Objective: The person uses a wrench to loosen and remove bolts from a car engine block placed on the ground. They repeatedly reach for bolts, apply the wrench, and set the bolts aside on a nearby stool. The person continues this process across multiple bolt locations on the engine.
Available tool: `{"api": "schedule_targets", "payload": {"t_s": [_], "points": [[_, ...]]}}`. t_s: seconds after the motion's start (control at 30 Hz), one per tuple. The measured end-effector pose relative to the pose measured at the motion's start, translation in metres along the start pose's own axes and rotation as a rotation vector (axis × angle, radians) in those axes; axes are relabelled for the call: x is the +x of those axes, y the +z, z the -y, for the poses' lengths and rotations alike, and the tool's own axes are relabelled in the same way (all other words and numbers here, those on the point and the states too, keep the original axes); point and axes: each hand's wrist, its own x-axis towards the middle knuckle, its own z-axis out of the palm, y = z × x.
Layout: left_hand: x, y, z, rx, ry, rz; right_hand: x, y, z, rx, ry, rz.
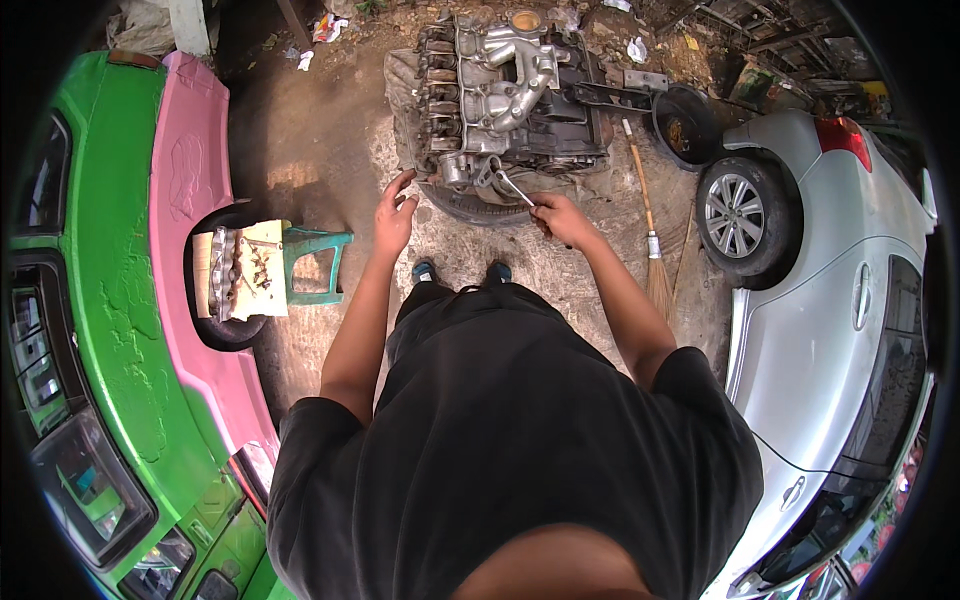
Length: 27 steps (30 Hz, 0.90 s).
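Wrench (514, 187) at 6 o'clock of engine (521, 88), R hand (562, 218) clamped on its near end; L hand (395, 217) looks empty, fingers apart, engine's 7 o'clock. Prob. stiff, fairly light, slippery if oily; best hold: handle end, approx. 4–5 o'clock.

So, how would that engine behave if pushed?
The engine likely feels heavy and stiff: it looks mostly metal. It might rock or give slightly, since a tyre seems to sit beneath. Dark, grimy-looking surfaces may be slippery.
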Motion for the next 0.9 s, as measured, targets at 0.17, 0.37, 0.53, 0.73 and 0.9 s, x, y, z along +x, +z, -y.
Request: {"api": "schedule_targets", "payload": {"t_s": [0.17, 0.37, 0.53, 0.73, 0.9], "points": [[0.009, 0.023, -0.012, 0.019, 0.002, 0.120, -0.005, -0.012, -0.023, -0.209, -0.150, -0.169], [0.013, 0.039, -0.018, 0.002, -0.039, 0.163, 0.007, -0.024, -0.041, -0.094, 0.006, -0.150], [0.008, 0.032, -0.007, -0.011, -0.033, 0.156, 0.010, -0.033, -0.040, 0.373, 0.047, 0.076], [0.007, 0.029, 0.003, -0.002, -0.020, 0.127, 0.008, -0.038, -0.033, 0.988, -0.038, 0.278], [0.012, 0.037, -0.004, 0.010, -0.008, 0.141, 0.012, -0.036, -0.031, 0.609, -0.257, 0.111]]}}
